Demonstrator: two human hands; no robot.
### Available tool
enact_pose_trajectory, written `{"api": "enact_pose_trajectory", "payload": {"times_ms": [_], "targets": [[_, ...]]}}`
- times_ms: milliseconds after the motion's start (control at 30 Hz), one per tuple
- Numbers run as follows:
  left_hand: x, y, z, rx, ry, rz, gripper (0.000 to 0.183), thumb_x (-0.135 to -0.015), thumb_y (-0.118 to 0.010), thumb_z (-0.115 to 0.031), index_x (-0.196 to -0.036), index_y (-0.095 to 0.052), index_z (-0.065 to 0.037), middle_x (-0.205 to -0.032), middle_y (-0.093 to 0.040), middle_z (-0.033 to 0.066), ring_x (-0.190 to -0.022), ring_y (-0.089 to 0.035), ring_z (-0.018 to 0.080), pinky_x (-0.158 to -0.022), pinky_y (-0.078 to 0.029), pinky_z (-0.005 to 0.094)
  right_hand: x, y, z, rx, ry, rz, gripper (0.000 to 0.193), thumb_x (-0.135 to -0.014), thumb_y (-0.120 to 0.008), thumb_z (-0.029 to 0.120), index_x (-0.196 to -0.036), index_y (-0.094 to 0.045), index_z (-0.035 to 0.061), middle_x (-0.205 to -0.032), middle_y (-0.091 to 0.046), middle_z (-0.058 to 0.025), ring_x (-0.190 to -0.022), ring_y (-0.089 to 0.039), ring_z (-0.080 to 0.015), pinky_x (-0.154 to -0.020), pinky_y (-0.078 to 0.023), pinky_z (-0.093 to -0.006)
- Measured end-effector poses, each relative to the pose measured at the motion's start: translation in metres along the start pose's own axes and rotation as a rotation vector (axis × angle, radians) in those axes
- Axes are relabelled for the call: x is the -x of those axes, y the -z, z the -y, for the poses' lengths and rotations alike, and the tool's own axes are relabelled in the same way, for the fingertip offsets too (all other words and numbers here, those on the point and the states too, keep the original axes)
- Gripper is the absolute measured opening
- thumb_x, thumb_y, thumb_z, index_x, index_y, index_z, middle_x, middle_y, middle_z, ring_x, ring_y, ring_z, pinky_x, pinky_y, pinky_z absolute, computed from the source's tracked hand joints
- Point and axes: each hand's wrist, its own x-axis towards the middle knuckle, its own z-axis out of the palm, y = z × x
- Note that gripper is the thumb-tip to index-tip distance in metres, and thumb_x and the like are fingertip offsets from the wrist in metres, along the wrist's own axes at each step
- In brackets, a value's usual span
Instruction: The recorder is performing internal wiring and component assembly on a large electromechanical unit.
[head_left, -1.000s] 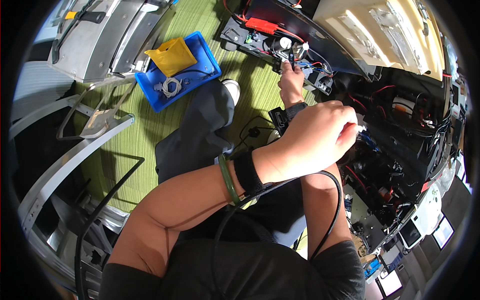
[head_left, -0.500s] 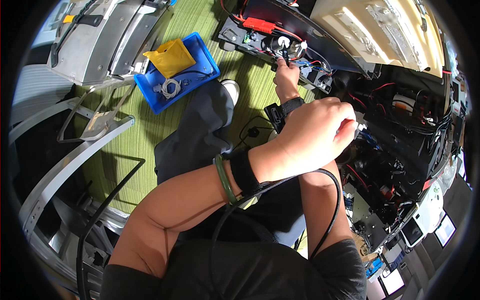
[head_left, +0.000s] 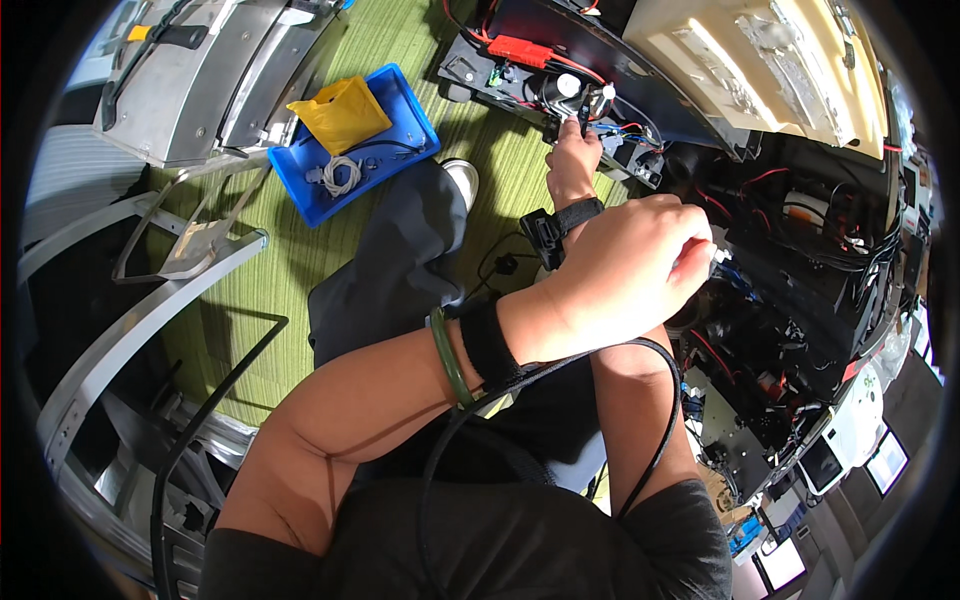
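My left hand (head_left: 640,258) reaches across over my right forearm, with its fingers curled into a pinch. A small white connector (head_left: 720,256) with blue wires shows just beyond the fingertips; what the pinch holds is hidden. Farther away, my right hand (head_left: 574,160) is closed at the edge of a black machine chassis (head_left: 465,68), fingers around a small dark part (head_left: 585,118) I cannot make out. Beside the fingertips are a round silver-and-white component (head_left: 567,86) and blue and red wires. A red cable sleeve (head_left: 518,50) lies along the chassis.
On the green floor, a blue tray (head_left: 310,205) holds a yellow bag (head_left: 342,115) and a coiled white cable (head_left: 342,177). An open black cabinet with wiring (head_left: 800,270) stands at right, below a cream plastic panel (head_left: 745,60). A metal frame (head_left: 150,310) stands at left.
My right hand has turned slightly at the wrist, and the dark part at its fingertips has shifted a little to the right. My left hand stays nearly still.
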Motion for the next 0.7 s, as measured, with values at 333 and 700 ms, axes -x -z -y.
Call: {"api": "enact_pose_trajectory", "payload": {"times_ms": [333,700], "targets": [[0.0,0.001,-0.002,0.007,-0.003,-0.001,0.01,-0.081,-0.059,-0.007,-0.081,-0.057,0.002,-0.071,-0.059,0.0121,-0.064,-0.06,0.0241,-0.06,-0.047,0.0326,-0.001,-0.002,0.001,-0.066,-0.108,-0.064,0.019,-0.09,-0.052,0.017,-0.077,-0.042,0.0068,-0.057,-0.04,0.0018,-0.041,-0.033,-0.0087,-0.035,-0.024,-0.0259],[0.0,0.01,0.003,-0.05,0.032,0.022,0.01,-0.083,-0.058,-0.008,-0.082,-0.057,0.002,-0.072,-0.059,0.0115,-0.065,-0.06,0.0233,-0.061,-0.047,0.0319,0.005,0.009,-0.017,0.887,0.363,0.139,0.032,-0.089,-0.051,0.028,-0.098,-0.055,-0.0029,-0.084,-0.061,-0.0259,-0.079,-0.058,-0.0422,-0.073,-0.043,-0.0452]]}}
